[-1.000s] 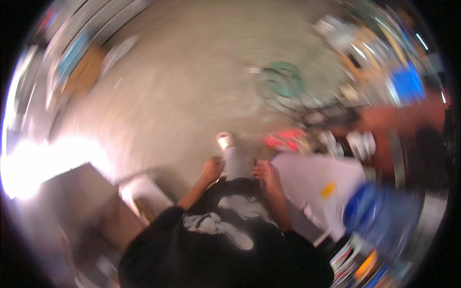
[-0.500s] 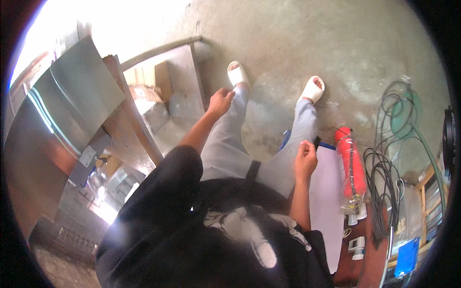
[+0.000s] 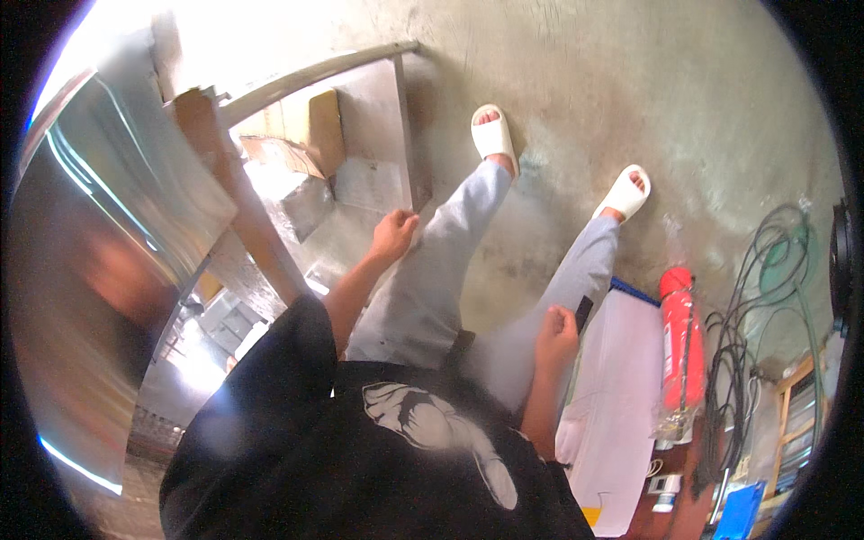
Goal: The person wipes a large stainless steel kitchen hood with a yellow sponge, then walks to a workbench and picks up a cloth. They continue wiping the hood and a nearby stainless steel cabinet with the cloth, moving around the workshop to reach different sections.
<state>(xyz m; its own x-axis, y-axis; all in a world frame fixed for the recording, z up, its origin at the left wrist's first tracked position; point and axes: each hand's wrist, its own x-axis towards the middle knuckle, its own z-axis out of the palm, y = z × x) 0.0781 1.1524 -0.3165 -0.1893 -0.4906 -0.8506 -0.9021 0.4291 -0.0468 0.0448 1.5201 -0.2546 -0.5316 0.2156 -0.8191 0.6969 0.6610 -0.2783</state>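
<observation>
I look down my own body: black shirt, grey trousers, white slippers on a concrete floor. My left hand (image 3: 393, 236) hangs by my left thigh with the fingers curled and nothing in it, close to a low metal rack (image 3: 400, 135). My right hand (image 3: 556, 329) is loosely fisted beside my right thigh, holding nothing, next to a white sheet-covered surface (image 3: 621, 396).
A shiny steel table (image 3: 99, 225) stands at my left, with cardboard boxes (image 3: 315, 126) on the rack below it. A red fire extinguisher (image 3: 681, 346) lies at my right, beside coiled dark and green cables (image 3: 765, 297). Bare concrete floor (image 3: 684, 99) lies ahead.
My view has swung from an open floor toward the steel table on my left. My legs are in mid stride, and both hands swing at my sides.
</observation>
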